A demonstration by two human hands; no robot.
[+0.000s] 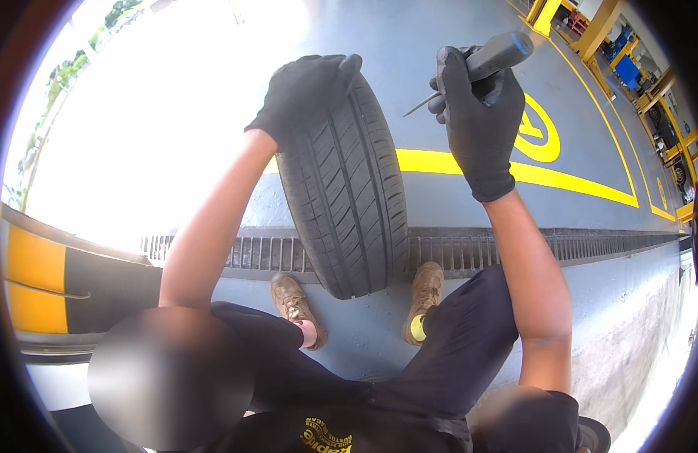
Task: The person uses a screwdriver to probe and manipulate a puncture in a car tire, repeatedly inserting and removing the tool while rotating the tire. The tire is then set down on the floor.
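Note:
A black car tire (344,189) stands upright on its tread between my feet, leaning slightly. My left hand (307,94), in a black glove, grips its far upper edge, with the fingers curled over the tread and partly hidden. To the right of the tire, my right hand (481,113), also gloved in black, is raised and closed around a screwdriver (500,56). This tool has a thick dark handle with a blue patch at its end. Its thin shaft points down and left toward the tire without touching it; the exact shape of the tip is too small to tell.
Under the tire, a metal drain grate (470,253) crosses the grey-blue floor. Yellow lines (575,183) mark the floor beyond. A black-and-yellow striped barrier (39,279) stands at the left. Yellow lift posts (545,15) and equipment line the far right. Glare washes out the upper left.

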